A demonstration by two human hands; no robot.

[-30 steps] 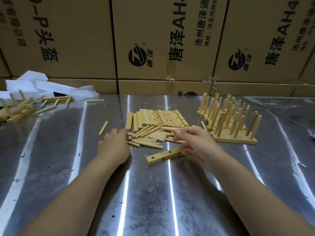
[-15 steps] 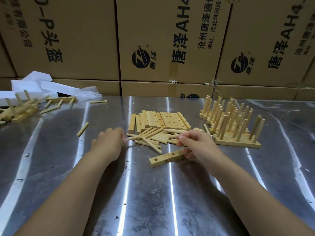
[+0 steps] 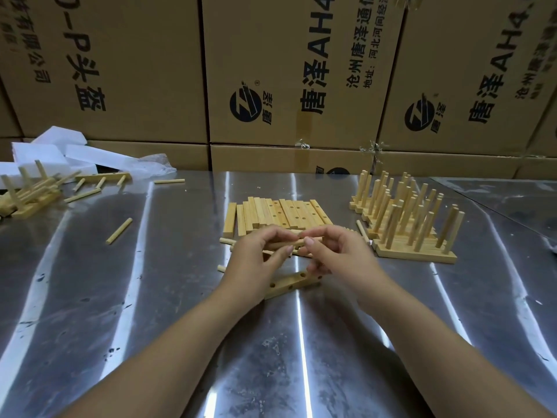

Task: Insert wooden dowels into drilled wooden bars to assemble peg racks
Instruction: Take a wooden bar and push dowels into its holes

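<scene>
Though sideways, "唐泽" cartons [image 3: 301, 70] behind racks [image 3: 416, 255].

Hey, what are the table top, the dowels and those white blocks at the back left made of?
Table: looks like sheet metal, probably stainless steel; glossy, with bright streaky glare and scuff marks.
Dowels: pale wood, matte, seemingly unvarnished; cut ends and an even tan colour.
White blocks: likely foam, perhaps polystyrene; chalky white, chunky, rough broken edges.
</scene>
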